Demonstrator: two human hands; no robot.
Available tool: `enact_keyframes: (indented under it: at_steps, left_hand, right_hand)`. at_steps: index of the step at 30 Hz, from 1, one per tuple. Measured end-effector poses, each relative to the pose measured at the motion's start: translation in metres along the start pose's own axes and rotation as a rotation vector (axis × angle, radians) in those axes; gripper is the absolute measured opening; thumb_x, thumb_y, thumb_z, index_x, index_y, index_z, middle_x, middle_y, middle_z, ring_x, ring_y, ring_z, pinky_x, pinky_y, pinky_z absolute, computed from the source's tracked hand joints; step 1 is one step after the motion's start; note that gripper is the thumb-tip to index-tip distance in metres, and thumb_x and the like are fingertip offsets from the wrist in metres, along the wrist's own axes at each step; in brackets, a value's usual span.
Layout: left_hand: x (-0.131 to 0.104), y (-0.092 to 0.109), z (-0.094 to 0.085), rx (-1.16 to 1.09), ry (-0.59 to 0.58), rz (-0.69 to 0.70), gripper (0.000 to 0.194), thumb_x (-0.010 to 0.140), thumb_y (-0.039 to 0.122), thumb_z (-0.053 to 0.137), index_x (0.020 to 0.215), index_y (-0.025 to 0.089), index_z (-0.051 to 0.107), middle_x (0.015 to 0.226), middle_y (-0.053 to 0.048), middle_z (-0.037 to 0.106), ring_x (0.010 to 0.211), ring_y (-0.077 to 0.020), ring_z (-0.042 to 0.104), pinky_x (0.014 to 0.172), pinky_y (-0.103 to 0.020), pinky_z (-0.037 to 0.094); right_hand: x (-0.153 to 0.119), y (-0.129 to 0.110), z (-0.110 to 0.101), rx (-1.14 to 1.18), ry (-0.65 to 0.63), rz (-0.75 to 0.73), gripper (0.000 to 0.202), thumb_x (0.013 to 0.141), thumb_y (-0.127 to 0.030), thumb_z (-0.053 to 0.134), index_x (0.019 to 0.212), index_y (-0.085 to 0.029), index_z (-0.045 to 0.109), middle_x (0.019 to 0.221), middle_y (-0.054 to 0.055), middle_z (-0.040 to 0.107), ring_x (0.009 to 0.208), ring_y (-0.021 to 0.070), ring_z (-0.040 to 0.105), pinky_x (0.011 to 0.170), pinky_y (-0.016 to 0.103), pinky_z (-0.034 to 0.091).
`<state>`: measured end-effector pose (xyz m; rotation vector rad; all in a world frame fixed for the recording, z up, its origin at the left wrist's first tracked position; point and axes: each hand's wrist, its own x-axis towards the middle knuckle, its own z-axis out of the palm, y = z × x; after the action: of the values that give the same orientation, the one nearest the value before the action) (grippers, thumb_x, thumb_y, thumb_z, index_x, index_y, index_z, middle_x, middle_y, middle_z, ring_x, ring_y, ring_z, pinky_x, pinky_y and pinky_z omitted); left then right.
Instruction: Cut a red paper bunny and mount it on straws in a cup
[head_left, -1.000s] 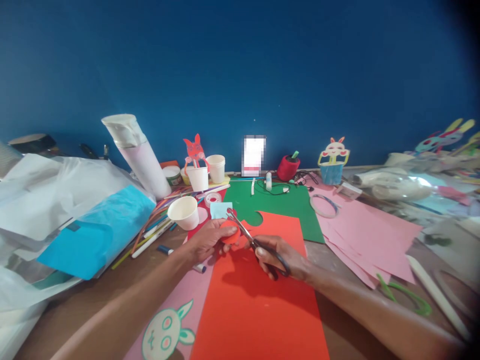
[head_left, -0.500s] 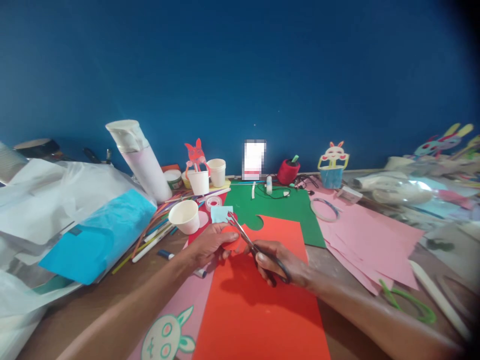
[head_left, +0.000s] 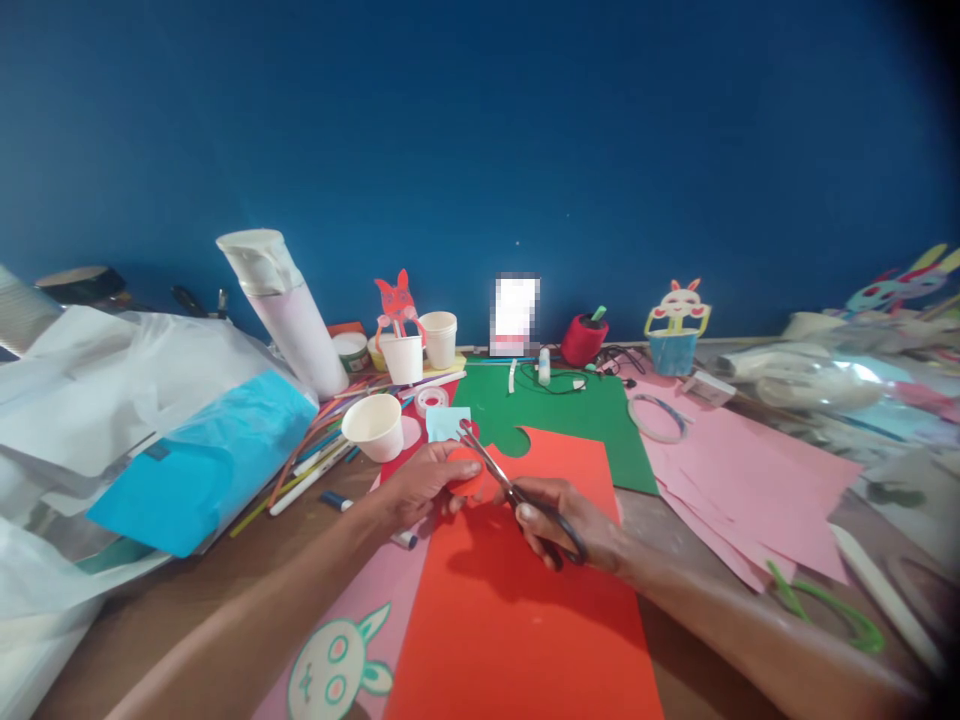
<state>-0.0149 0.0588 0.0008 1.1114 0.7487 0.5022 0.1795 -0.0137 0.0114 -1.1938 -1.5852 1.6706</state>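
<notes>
Between the thumb and fingers of my left hand (head_left: 426, 487) is a small rounded orange-red paper piece (head_left: 466, 480). My right hand (head_left: 562, 518) grips a pair of dark-handled scissors (head_left: 496, 468), their blades lying along the right edge of that piece and pointing away to the left. Under both hands spreads a large orange-red paper sheet (head_left: 525, 630), with a curved notch cut from its far edge. A light-blue paper scrap (head_left: 448, 422) lies just beyond the scissor tips.
An open white paper cup (head_left: 373, 428) and several pens (head_left: 307, 480) sit left. Green paper (head_left: 577, 425) lies behind, pink sheets (head_left: 750, 480) right. A paper rabbit face (head_left: 328, 670) is at near left. Finished figures in cups (head_left: 405, 360) stand by the blue wall.
The whole view has shifted slightly, so things sit a little to the right and higher. Both hands keep their holds on the paper piece and scissors.
</notes>
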Motion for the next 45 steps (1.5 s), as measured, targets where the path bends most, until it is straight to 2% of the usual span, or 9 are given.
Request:
enact_keyframes:
  at_steps: [7,13,17,24,45]
  left_hand:
    - [-0.001,0.002,0.0,0.022,-0.015,-0.009,0.023,0.073,0.031,0.056,0.062,0.012,0.053,0.055,-0.001,0.057,0.034,-0.0028,0.041,0.032,-0.014,0.026]
    - [-0.001,0.0,-0.001,0.001,-0.079,0.005,0.022,0.074,0.028,0.056,0.061,0.01,0.055,0.055,-0.001,0.056,0.034,-0.0017,0.039,0.033,-0.014,0.024]
    - [-0.002,0.001,0.0,0.006,-0.113,0.006,0.023,0.074,0.028,0.056,0.06,0.01,0.056,0.054,-0.001,0.056,0.034,-0.0016,0.037,0.033,-0.015,0.023]
    - [-0.003,0.003,0.001,0.03,-0.106,-0.009,0.021,0.073,0.029,0.056,0.064,0.009,0.058,0.057,-0.003,0.059,0.035,-0.0015,0.037,0.033,-0.015,0.023]
    - [-0.002,0.001,-0.002,-0.026,-0.135,-0.046,0.018,0.072,0.024,0.057,0.061,0.009,0.058,0.049,0.001,0.055,0.031,-0.0005,0.036,0.032,-0.013,0.023]
  right_hand:
    - [-0.001,-0.007,-0.003,-0.018,-0.037,0.006,0.047,0.078,-0.058,0.045,0.092,-0.014,0.05,0.05,-0.005,0.047,0.038,0.0061,0.045,0.037,0.017,0.031]
    - [-0.001,-0.012,-0.004,-0.044,-0.083,-0.01,0.052,0.078,-0.06,0.043,0.099,-0.013,0.049,0.053,-0.004,0.047,0.041,0.0067,0.046,0.039,0.018,0.033]
    - [0.0,-0.012,-0.004,-0.052,-0.092,-0.008,0.051,0.078,-0.06,0.043,0.097,-0.013,0.049,0.053,-0.005,0.047,0.041,0.0067,0.047,0.039,0.018,0.032]
    - [-0.001,-0.013,-0.002,-0.07,-0.075,0.022,0.046,0.079,-0.058,0.043,0.093,-0.014,0.048,0.053,-0.005,0.047,0.041,0.0063,0.046,0.04,0.018,0.032]
    - [-0.002,-0.008,-0.006,-0.059,-0.055,0.035,0.051,0.076,-0.06,0.045,0.094,-0.013,0.053,0.049,-0.006,0.045,0.036,0.0048,0.042,0.036,0.016,0.032]
